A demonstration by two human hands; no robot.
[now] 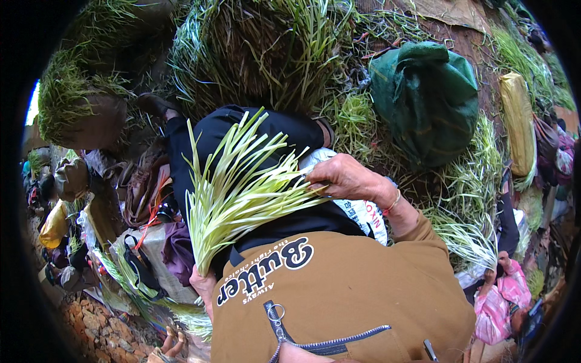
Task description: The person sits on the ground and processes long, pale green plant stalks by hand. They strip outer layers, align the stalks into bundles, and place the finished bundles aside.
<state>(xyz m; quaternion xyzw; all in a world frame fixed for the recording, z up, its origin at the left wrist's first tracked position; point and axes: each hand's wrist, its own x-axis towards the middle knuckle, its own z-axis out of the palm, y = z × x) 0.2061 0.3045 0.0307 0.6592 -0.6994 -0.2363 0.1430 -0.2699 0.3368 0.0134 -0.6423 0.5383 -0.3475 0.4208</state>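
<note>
My left hand (204,283) is closed around the gathered base of a bundle of pale yellow-green long leaves (236,195), perhaps garlic chives. The bundle fans upward and right across my dark trousers. At its right side, my right hand (340,176) has its fingers bent together on the ends of some leaves. A red and pale string circles that wrist. Beneath the right forearm, a white printed plastic sack (374,220) lies partly covered on my lap. The inner side of my left hand is hidden by the leaves and my body.
A large heap of green leaves (263,50) stands beyond my legs. A green woven sack (426,100) is at upper right, amid loose leaves. A purple cloth (179,252) lies to the left. At lower right, a person in pink (504,295) holds pale leaves.
</note>
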